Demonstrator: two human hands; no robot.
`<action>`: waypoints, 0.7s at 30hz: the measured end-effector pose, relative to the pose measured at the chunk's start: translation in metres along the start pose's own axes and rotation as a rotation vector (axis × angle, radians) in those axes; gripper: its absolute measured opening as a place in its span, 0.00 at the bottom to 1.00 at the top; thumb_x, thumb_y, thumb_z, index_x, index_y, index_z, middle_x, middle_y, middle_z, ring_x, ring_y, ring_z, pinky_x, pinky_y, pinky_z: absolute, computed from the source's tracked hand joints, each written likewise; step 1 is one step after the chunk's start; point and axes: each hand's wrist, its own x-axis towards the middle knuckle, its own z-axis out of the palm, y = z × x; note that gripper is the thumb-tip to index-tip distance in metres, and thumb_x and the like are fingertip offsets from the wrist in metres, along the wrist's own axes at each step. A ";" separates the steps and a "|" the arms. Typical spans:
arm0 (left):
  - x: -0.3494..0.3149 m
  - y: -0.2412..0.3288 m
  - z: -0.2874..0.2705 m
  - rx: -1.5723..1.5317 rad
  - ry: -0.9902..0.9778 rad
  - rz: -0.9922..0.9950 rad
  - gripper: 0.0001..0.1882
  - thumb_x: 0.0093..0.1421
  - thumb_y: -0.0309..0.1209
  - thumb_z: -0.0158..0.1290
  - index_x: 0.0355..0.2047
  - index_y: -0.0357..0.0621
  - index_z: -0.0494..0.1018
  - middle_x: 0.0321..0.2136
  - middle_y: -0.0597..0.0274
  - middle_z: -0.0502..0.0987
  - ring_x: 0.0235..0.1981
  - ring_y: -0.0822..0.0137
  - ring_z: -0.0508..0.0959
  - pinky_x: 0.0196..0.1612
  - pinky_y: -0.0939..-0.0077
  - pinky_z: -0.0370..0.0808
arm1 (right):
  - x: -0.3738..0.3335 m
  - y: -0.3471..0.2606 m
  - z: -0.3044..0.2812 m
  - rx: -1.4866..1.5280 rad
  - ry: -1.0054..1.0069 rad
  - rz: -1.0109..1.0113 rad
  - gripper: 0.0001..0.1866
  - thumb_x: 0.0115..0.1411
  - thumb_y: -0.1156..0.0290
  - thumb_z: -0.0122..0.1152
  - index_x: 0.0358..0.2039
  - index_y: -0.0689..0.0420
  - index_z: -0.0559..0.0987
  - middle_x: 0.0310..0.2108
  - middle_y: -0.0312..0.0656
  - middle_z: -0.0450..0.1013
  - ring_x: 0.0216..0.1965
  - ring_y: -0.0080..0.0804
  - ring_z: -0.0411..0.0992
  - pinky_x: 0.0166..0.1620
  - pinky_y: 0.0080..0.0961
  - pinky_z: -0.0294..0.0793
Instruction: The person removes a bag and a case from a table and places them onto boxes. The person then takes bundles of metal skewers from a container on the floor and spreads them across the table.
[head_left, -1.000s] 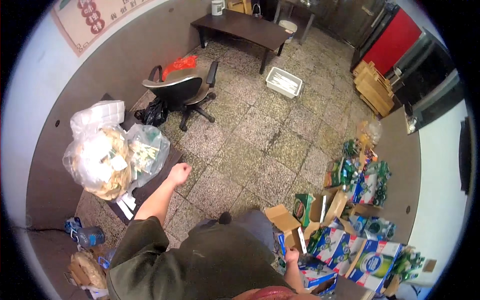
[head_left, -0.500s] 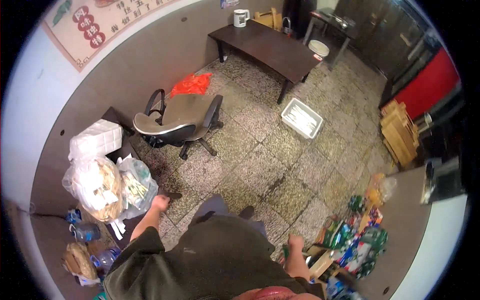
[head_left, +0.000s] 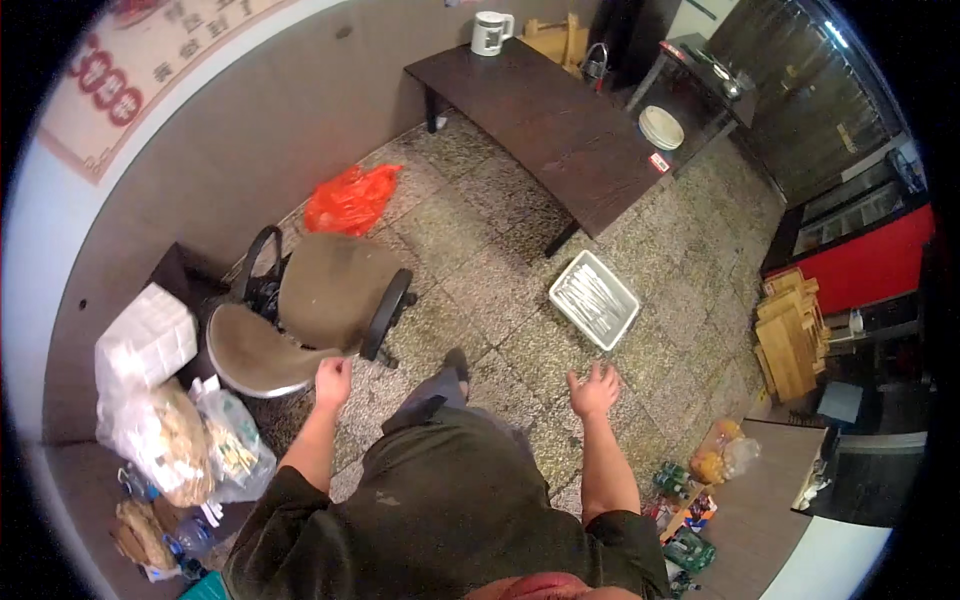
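My left hand hangs beside the front edge of the brown swivel chair. Its fingers are curled in, and nothing shows in them. My right hand is open, fingers spread, with nothing in it. Past it on the floor sits a white plastic tub with several long, thin white things lying in it. I cannot tell whether my left hand touches the chair; in this view the two overlap at the edge.
A dark low table bears a white mug-like jug. An orange-red plastic bag lies by the wall. Bagged goods are piled at left; bottles at right. Folded wooden stools stand at far right.
I have moved forward, so the chair, table and tub are nearer. My right hand has come up and forward from beside the right-hand goods; my left has left the bagged goods.
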 end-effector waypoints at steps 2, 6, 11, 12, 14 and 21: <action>0.086 0.071 0.000 0.020 -0.195 0.025 0.15 0.56 0.38 0.52 0.28 0.35 0.75 0.31 0.44 0.75 0.35 0.47 0.75 0.41 0.62 0.71 | 0.044 -0.027 -0.035 -0.080 -0.245 0.071 0.41 0.51 0.38 0.53 0.59 0.51 0.65 0.64 0.52 0.49 0.64 0.51 0.46 0.63 0.49 0.46; 0.236 0.141 0.053 0.049 -0.181 0.104 0.16 0.57 0.39 0.51 0.31 0.36 0.76 0.34 0.46 0.76 0.37 0.50 0.75 0.44 0.64 0.71 | 0.143 -0.011 -0.021 0.050 -0.406 0.368 0.43 0.48 0.35 0.54 0.59 0.49 0.65 0.65 0.49 0.48 0.65 0.49 0.45 0.64 0.47 0.44; 0.394 0.227 0.097 0.015 -0.137 0.178 0.15 0.57 0.38 0.52 0.32 0.36 0.76 0.34 0.48 0.75 0.38 0.52 0.75 0.45 0.65 0.71 | 0.260 -0.043 -0.001 -0.045 -0.364 0.460 0.47 0.50 0.34 0.52 0.63 0.50 0.57 0.66 0.52 0.44 0.66 0.52 0.42 0.64 0.49 0.41; 0.419 0.238 0.110 0.021 -0.148 0.177 0.15 0.57 0.38 0.52 0.32 0.36 0.76 0.34 0.48 0.75 0.38 0.52 0.75 0.45 0.65 0.71 | 0.289 -0.046 0.009 -0.100 -0.377 0.455 0.47 0.50 0.35 0.51 0.64 0.50 0.55 0.66 0.53 0.43 0.66 0.53 0.41 0.64 0.50 0.40; 0.466 0.254 0.133 0.077 -0.165 0.119 0.16 0.57 0.38 0.52 0.32 0.36 0.76 0.34 0.48 0.75 0.38 0.52 0.75 0.44 0.65 0.70 | 0.365 -0.083 0.009 -0.122 -0.452 0.409 0.48 0.51 0.36 0.50 0.65 0.51 0.51 0.66 0.55 0.41 0.66 0.55 0.39 0.64 0.50 0.40; 0.610 0.205 0.214 0.148 -0.330 -0.366 0.17 0.58 0.41 0.52 0.31 0.35 0.74 0.25 0.47 0.77 0.28 0.54 0.77 0.34 0.66 0.72 | 0.711 -0.253 0.052 -0.031 -0.301 -0.105 0.45 0.52 0.37 0.50 0.64 0.49 0.53 0.65 0.54 0.44 0.65 0.55 0.41 0.64 0.53 0.39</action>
